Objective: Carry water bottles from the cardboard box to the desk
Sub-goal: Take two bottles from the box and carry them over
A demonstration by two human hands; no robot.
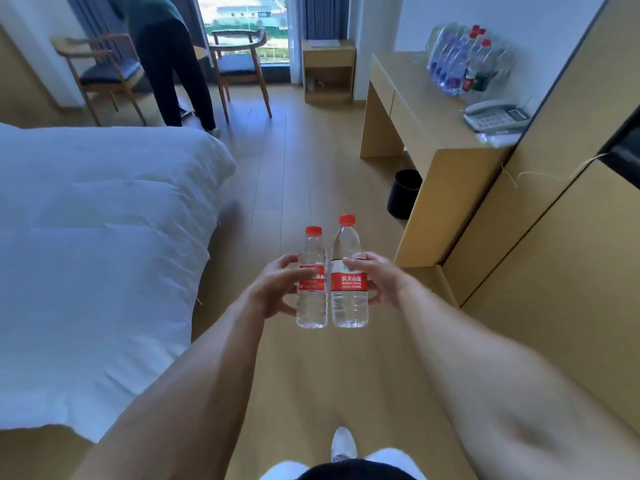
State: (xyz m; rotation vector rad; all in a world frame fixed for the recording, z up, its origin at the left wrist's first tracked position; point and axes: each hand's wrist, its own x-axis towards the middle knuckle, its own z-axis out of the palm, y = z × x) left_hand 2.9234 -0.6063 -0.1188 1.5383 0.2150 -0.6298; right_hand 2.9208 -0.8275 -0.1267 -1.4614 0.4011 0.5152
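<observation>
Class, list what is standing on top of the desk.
On the desk stand a cluster of water bottles, blurred so the number is unclear, a telephone, and papers partly covered by it.

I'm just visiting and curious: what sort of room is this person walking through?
Most likely a hotel room: a bed with a white duvet, a light wooden desk carrying a white corded telephone, and a small black waste bin beside it.
</observation>
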